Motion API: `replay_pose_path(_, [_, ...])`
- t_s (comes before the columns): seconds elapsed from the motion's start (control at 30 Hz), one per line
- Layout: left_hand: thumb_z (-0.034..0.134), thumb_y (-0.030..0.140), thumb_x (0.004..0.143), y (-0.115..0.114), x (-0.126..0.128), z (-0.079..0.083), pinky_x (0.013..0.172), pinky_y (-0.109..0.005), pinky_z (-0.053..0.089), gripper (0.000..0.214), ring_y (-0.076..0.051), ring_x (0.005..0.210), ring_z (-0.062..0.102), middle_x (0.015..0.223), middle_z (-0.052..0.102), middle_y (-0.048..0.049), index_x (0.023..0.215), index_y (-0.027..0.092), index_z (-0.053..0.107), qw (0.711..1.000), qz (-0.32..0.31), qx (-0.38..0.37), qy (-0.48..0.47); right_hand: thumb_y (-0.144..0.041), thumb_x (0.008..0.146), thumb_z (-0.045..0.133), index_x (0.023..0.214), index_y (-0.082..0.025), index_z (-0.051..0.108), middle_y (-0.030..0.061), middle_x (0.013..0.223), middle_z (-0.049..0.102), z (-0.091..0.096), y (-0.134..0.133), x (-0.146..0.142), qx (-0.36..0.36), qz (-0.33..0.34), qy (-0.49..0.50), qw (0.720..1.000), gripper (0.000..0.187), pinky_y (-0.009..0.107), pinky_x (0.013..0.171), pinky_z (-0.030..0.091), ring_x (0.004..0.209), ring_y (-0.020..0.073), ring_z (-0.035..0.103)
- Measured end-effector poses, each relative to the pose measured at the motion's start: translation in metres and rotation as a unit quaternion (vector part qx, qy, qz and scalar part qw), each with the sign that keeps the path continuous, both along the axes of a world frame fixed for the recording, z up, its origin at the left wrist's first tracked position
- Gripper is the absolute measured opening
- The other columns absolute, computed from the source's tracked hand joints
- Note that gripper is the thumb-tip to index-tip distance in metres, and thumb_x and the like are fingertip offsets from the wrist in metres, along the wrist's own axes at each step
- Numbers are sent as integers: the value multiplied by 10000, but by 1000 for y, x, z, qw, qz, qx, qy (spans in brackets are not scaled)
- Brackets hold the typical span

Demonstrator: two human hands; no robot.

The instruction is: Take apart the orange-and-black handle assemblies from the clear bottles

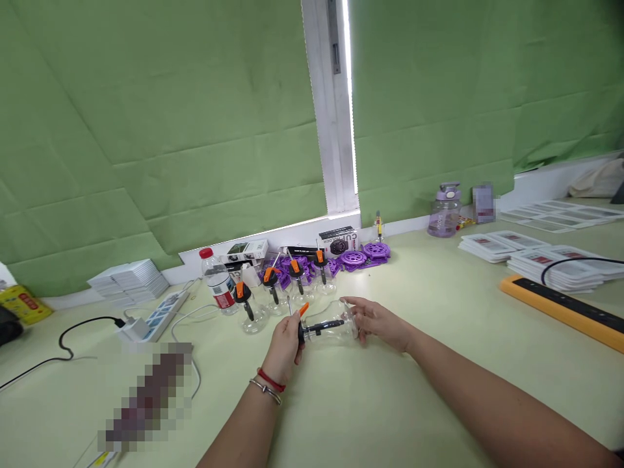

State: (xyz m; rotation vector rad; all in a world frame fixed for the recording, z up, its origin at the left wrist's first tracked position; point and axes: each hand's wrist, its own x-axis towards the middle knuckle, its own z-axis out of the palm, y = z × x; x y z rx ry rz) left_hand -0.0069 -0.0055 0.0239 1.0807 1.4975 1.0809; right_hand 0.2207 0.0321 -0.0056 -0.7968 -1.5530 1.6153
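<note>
A clear glass bottle (331, 325) lies sideways between both hands, just above the pale green table (390, 403). It has a black and orange stopper (305, 318) at its left end. My left hand (285, 344), with a red cord and a metal bangle at the wrist, is closed round the stopper end. The bottle's base on the right is cupped by the closed fingers of my right hand (375, 322). Several more clear bottles with orange and black stoppers (273, 286) stand in a row just behind.
Purple plastic wheels (363, 255) and small boxes (336, 240) lie along the window sill. A water bottle (217, 279), a power strip (156, 315) with cables and card stacks (131, 279) sit left. At right are a purple jug (443, 211), more card stacks (546, 260) and an orange-edged bar (560, 309).
</note>
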Motion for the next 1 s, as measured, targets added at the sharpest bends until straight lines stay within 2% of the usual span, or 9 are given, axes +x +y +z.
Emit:
replay_pose_path(0.1, [401,569,824,0,-1,-1,302,-192,219,377,-64,332,322,480,373,94,719,208,431,1000,1,5,0,-397,677,764,1367,-247,366,98,1168,518,0,0,4,-2,25,6,1000,811,317,632,535,697,122,605])
replay_pose_path(0.23, [390,575,829,1,-1,-3,302,-193,227,379,-72,334,326,457,390,89,712,216,414,1000,0,13,7,-437,715,721,1308,-199,436,84,1008,581,1,-1,2,-24,24,-7,999,700,288,543,511,640,130,615])
replay_pose_path(0.37, [401,573,827,1,0,-3,302,-192,239,372,-81,345,338,448,398,83,708,220,401,1000,-2,14,12,-563,769,604,974,-141,581,40,763,619,0,0,-1,-24,31,-27,999,470,219,415,426,502,98,565])
replay_pose_path(0.5, [409,578,822,0,0,-3,296,-189,232,376,-83,354,342,455,385,85,708,220,408,1000,-3,15,6,-631,823,462,729,-140,548,1,551,572,-3,3,-2,-5,21,-71,997,508,210,417,396,414,78,500])
replay_pose_path(0.6, [413,584,814,0,1,-2,298,-187,224,382,-82,359,345,466,389,82,714,216,423,1000,-3,12,3,-617,822,485,778,-128,579,25,632,611,-3,2,-3,-2,10,-57,998,500,233,524,448,493,86,542])
replay_pose_path(0.67, [409,578,819,0,2,-1,299,-187,224,377,-81,361,344,469,393,80,712,216,421,1000,-2,11,7,-612,810,513,925,-132,590,32,700,625,0,0,-4,-18,1,-24,1000,499,256,582,474,567,110,580])
replay_pose_path(0.8, [402,566,831,0,3,0,300,-182,226,369,-80,370,357,479,386,81,711,217,408,1000,-2,8,10,-586,786,573,1317,-222,367,-5,716,609,7,-6,-5,-38,-24,4,999,675,295,595,502,613,153,627])
replay_pose_path(0.9, [405,564,832,0,3,-1,301,-180,219,365,-78,367,360,490,381,82,723,217,408,1000,-4,10,6,-569,792,578,1336,-209,365,21,754,609,8,-6,-3,-46,-18,-2,999,686,310,598,521,679,182,650])
replay_pose_path(1.0, [401,567,834,0,2,-2,302,-184,217,368,-73,352,340,488,382,83,727,215,415,1000,-1,5,4,-516,783,623,1334,-228,402,92,1036,599,8,-5,1,-45,1,16,999,660,329,634,542,777,193,654])
